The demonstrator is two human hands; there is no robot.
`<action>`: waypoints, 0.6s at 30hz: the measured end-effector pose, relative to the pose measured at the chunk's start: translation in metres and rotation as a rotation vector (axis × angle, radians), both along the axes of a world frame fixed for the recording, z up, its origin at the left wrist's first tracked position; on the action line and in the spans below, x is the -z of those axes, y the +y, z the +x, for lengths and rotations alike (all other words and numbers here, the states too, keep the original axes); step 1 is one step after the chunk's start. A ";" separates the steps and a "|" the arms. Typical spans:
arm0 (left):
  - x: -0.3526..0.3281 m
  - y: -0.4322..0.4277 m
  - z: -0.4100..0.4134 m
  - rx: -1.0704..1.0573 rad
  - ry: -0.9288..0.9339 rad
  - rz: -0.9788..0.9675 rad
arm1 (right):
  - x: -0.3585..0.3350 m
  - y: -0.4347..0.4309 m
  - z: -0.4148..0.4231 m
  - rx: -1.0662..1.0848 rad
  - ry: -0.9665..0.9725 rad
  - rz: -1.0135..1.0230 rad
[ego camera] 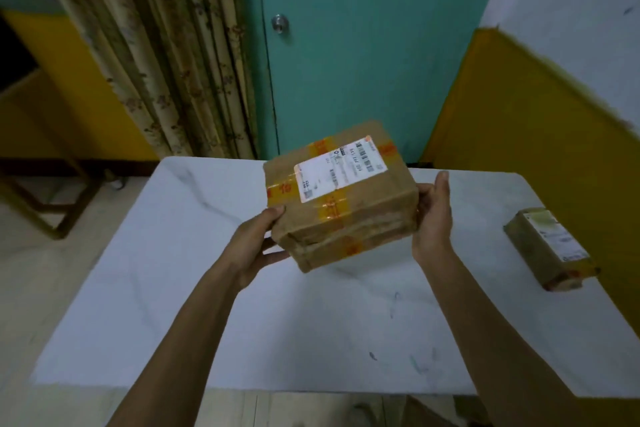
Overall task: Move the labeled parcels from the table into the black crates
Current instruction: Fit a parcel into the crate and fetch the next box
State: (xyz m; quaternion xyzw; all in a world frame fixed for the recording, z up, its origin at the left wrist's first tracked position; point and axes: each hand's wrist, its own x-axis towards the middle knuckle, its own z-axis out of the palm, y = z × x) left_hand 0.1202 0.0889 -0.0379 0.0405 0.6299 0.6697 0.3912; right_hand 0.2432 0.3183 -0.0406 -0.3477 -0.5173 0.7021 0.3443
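**Head view, the only view.**

Item 1: cardboard parcel (341, 198), brown, box-shaped, bound crosswise with yellow tape (332, 208). We find it between both hands over the far half of the surface (207, 288), tilted, and by our reckoning lifted clear.

Item 2: left hand (258, 246). It grips the parcel's near-left corner, thumb on the upper edge and fingers curled beneath.

Item 3: right hand (433, 218). It holds the parcel's right face with the thumb standing up free; its fingers are hidden behind the box.

Item 4: second parcel (550, 248), smaller and flatter, also labelled. It lies at the right edge of the surface, well apart from the first and untouched.

Item 5: black crates. None in view.

Step in hand, as we judge it: the pick-up is made and the carry is about to start, with one parcel left to move. The next move calls for turning to wherever the crates stand, keeping both hands on the box, then lowering it in level.

Writing: a white shipping label (341, 166) sits on the parcel's top face, with barcodes and a row of digits too blurred for us to read. A red mark on the tape near the left edge looks like "10", though we cannot confirm it. The label on the second parcel is illegible.

Surroundings: teal door (363, 45) with a round knob (280, 23), and a patterned curtain (156, 45).
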 end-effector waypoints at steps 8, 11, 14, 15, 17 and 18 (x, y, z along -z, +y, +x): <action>-0.002 0.010 0.009 -0.124 0.127 0.045 | -0.001 -0.005 0.001 -0.137 -0.005 0.049; 0.001 0.021 0.015 -0.124 0.167 -0.036 | -0.016 0.001 0.004 -0.184 0.029 0.132; 0.010 0.032 0.033 -0.111 0.111 0.003 | -0.052 0.006 -0.007 -0.256 0.059 0.353; 0.012 0.035 0.039 -0.118 0.079 0.050 | -0.065 0.008 -0.012 -0.283 0.071 0.408; 0.013 0.041 0.047 -0.164 0.050 0.116 | -0.081 0.012 -0.022 -0.323 0.087 0.480; 0.012 0.042 0.048 -0.185 0.040 0.135 | -0.085 0.015 -0.025 -0.334 0.086 0.507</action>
